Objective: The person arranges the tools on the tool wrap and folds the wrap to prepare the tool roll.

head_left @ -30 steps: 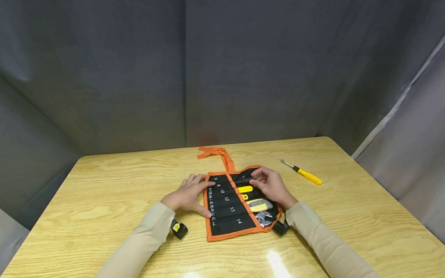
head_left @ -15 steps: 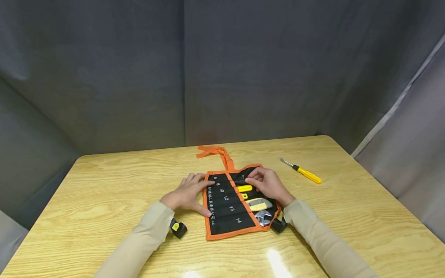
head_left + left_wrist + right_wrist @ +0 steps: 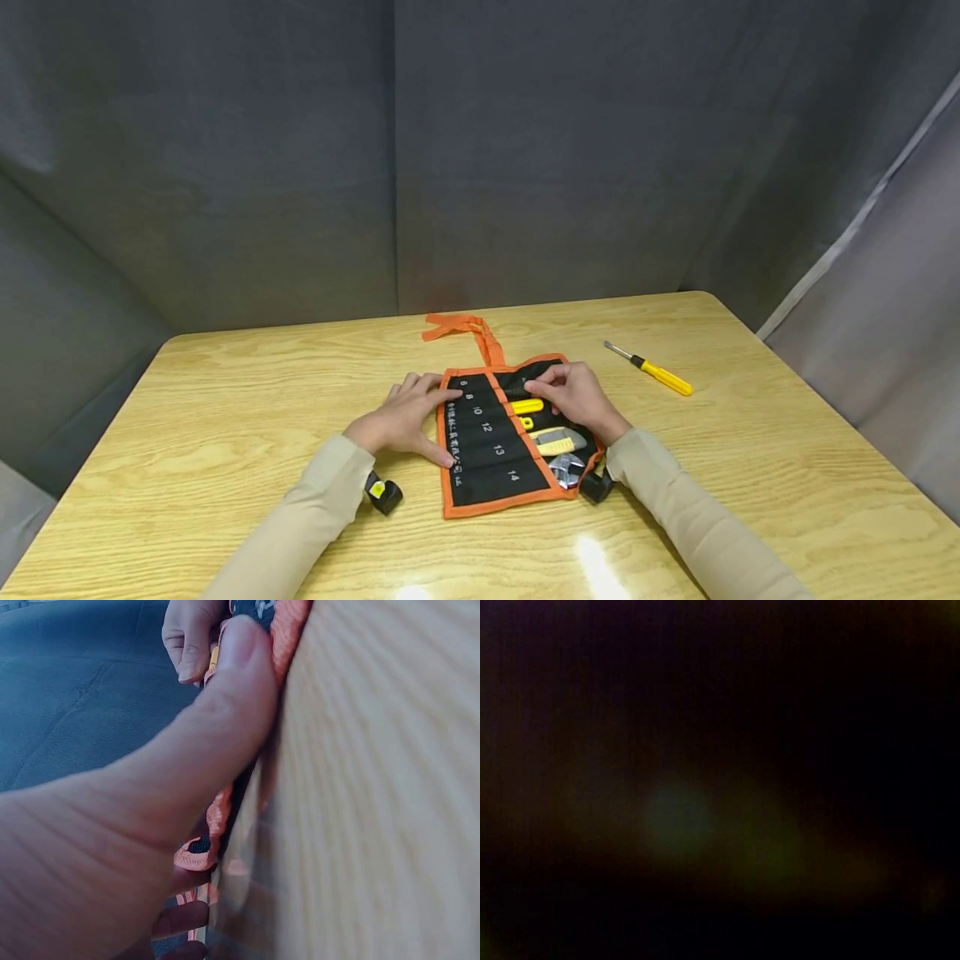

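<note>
A black tool roll (image 3: 491, 450) with orange trim and printed numbers lies on the table. My left hand (image 3: 405, 419) rests on its left edge with the fingers spread; the left thumb (image 3: 232, 682) presses the edge in the left wrist view. My right hand (image 3: 581, 400) pinches the end of a dark ribbed tool (image 3: 516, 387) that lies at the top pocket; its kind cannot be made out. Below it, a yellow handle (image 3: 527, 406), a small yellow piece (image 3: 527, 423), a utility knife (image 3: 558, 441) and an adjustable wrench (image 3: 567, 470) stick out of the pockets.
A yellow-handled screwdriver (image 3: 663, 377) lies at the right on the wooden table (image 3: 247, 400). Orange ties (image 3: 468, 327) stretch from the roll toward the back edge. Grey curtains (image 3: 525, 167) stand behind. The right wrist view is almost black.
My right hand has moved slightly left, and less of the dark ribbed tool shows outside the pocket. The left hand stays in place on the roll.
</note>
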Demonstrator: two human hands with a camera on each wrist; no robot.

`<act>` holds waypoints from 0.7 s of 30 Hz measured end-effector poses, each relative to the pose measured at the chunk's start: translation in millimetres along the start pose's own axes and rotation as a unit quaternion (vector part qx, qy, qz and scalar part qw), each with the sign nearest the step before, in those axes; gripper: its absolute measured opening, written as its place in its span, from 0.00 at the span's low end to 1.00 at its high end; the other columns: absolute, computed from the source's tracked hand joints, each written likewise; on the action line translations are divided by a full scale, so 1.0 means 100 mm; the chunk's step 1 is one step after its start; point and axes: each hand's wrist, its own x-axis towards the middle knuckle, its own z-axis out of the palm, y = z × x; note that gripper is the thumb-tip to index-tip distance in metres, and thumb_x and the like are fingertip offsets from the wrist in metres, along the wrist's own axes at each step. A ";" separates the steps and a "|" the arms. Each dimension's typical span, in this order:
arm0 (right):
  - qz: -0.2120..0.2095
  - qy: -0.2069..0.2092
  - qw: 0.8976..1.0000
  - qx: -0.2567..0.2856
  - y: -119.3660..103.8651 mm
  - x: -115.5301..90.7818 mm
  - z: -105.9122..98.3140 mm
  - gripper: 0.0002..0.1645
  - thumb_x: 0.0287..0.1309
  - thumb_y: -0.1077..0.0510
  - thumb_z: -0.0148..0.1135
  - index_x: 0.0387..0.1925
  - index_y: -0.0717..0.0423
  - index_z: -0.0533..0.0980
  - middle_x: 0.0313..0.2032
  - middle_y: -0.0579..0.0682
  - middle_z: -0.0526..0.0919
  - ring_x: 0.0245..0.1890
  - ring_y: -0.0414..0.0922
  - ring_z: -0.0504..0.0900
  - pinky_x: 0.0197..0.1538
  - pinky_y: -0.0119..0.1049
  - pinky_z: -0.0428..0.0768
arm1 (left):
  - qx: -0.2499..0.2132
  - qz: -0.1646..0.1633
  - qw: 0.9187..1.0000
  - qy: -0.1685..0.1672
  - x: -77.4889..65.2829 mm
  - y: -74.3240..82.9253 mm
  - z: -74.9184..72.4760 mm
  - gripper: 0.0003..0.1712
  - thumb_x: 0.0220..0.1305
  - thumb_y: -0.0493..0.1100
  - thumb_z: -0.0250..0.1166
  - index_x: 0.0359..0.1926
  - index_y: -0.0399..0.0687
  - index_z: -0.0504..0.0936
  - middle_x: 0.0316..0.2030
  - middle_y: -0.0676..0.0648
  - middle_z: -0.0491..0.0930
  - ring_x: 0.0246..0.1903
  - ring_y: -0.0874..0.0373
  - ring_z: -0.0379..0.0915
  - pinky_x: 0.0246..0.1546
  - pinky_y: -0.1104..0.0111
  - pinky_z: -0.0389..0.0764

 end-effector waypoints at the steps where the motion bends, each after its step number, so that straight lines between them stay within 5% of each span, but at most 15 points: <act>1: -0.004 -0.007 1.000 0.000 0.00 0.00 -0.01 0.10 0.58 0.55 0.67 0.31 0.60 0.84 0.25 0.51 0.84 0.13 0.41 0.73 0.21 0.33 0.75 | -0.001 0.001 1.000 0.000 0.00 0.00 0.00 0.59 0.37 0.65 0.78 0.71 0.55 0.64 0.71 0.43 0.55 0.65 0.45 0.51 0.64 0.48 0.56; 12: -0.019 -0.066 0.998 0.011 -0.01 -0.04 -0.08 0.14 0.63 0.55 0.62 0.38 0.64 0.83 0.29 0.56 0.83 0.18 0.40 0.71 0.25 0.29 0.73 | -0.007 0.001 1.000 0.002 0.01 0.02 0.00 0.59 0.37 0.64 0.79 0.71 0.54 0.64 0.71 0.43 0.55 0.65 0.45 0.51 0.64 0.48 0.55; 21: -0.063 -0.113 0.992 -0.009 -0.02 -0.05 -0.13 0.12 0.64 0.60 0.60 0.44 0.61 0.83 0.45 0.58 0.84 0.35 0.41 0.77 0.37 0.29 0.76 | -0.005 0.002 1.000 0.002 0.02 0.03 0.00 0.59 0.36 0.64 0.79 0.70 0.54 0.64 0.71 0.43 0.56 0.64 0.45 0.52 0.64 0.49 0.56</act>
